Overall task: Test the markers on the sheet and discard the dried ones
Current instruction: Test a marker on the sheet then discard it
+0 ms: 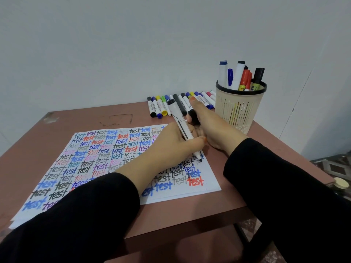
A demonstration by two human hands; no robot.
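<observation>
The left hand [171, 143] pinches a marker [180, 126] in its fingers, tip on the sheet [212, 179] at 3 o'clock (the testing step). The right hand [210, 128] grips its cap [194, 116]. Next, I think, look if it marks.

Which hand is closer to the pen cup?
Right. The right hand is beside the pen cup, holding a black cap; the left hand is farther off over the sheet, gripping a marker.
</observation>
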